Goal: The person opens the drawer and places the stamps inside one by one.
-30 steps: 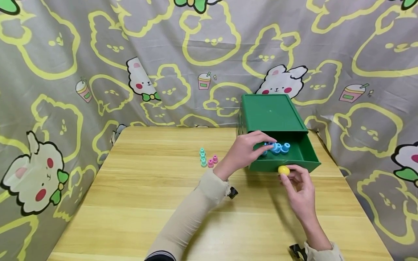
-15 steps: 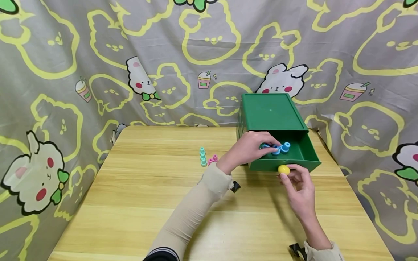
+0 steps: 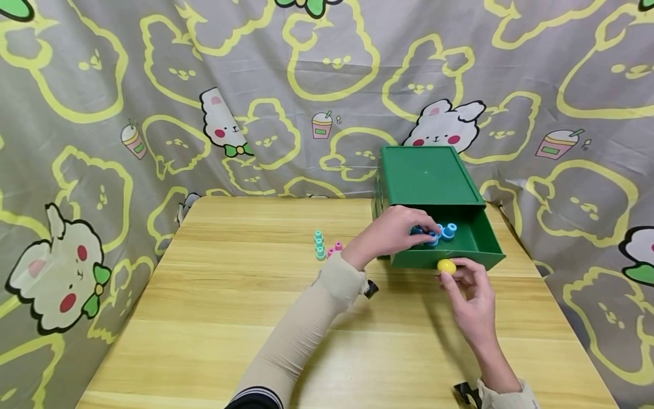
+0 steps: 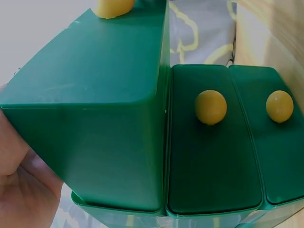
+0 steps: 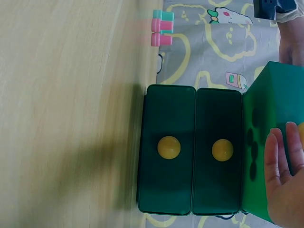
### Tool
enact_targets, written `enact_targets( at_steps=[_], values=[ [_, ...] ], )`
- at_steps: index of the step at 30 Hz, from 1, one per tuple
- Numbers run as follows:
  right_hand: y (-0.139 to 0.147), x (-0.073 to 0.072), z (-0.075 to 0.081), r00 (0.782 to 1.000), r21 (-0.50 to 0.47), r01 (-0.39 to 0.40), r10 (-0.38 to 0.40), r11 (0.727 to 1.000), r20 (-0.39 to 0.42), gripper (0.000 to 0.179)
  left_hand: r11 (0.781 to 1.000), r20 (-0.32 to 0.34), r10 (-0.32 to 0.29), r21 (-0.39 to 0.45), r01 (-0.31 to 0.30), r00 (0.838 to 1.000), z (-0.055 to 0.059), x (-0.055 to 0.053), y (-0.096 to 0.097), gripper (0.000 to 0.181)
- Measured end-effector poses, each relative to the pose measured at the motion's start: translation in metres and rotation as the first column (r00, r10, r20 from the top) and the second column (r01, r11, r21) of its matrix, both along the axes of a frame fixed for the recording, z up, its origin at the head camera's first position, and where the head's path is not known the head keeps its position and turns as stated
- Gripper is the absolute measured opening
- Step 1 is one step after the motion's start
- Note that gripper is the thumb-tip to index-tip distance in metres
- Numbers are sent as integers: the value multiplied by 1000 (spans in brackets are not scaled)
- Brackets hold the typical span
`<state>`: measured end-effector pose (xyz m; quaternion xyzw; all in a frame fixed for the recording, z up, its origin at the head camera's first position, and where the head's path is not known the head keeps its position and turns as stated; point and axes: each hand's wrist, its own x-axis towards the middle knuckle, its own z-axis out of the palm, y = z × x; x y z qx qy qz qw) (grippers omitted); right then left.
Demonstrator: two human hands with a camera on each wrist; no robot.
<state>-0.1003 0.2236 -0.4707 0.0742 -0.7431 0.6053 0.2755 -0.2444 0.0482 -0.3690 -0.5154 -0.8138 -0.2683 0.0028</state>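
Note:
In the head view my left hand point(image 3: 390, 230) reaches over the near left side of the pulled-out green drawer point(image 3: 480, 241). Its thumb and fingers close on a blue peg point(image 3: 434, 237), partly hidden by them. Several other blue pegs point(image 3: 449, 230) lie around it on the drawer floor. My right hand point(image 3: 471, 298) pinches the drawer's round yellow knob point(image 3: 447, 267) between thumb and fingers. The left wrist view has part of my left palm point(image 4: 23, 185) beside the drawer; its fingertips are hidden there. In the right wrist view my right hand point(image 5: 287, 175) partly covers the knob.
The green chest point(image 3: 431, 176) stands at the table's back right. Two lower drawers, each with a yellow knob point(image 5: 169, 147), are closed. Teal pegs point(image 3: 319, 245) and pink pegs point(image 3: 337, 247) stand left of the chest. A patterned curtain point(image 3: 265, 85) surrounds the table point(image 3: 214, 284).
My left hand has moved slightly right and lower into the drawer, its fingertips closing among the blue pegs. The right hand stays on the knob, and the drawer remains pulled out.

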Motion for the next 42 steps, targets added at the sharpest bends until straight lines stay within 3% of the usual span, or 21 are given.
enact_targets(
  at_steps=[11, 26, 42],
  values=[
    [0, -1, -2, 1000, -29, 6, -5, 1000, 28, 33, 994, -15, 16, -107, -18, 1000, 3, -2, 3, 25],
    [-1, 0, -2, 999, -40, 7, -6, 999, 36, 33, 988, -21, -2, -154, -2, 1000, 4, -3, 4, 24],
    [0, 0, -2, 999, -31, 10, -9, 999, 37, 33, 984, -14, 20, -174, -22, 1000, 4, -3, 6, 25]
  ],
)
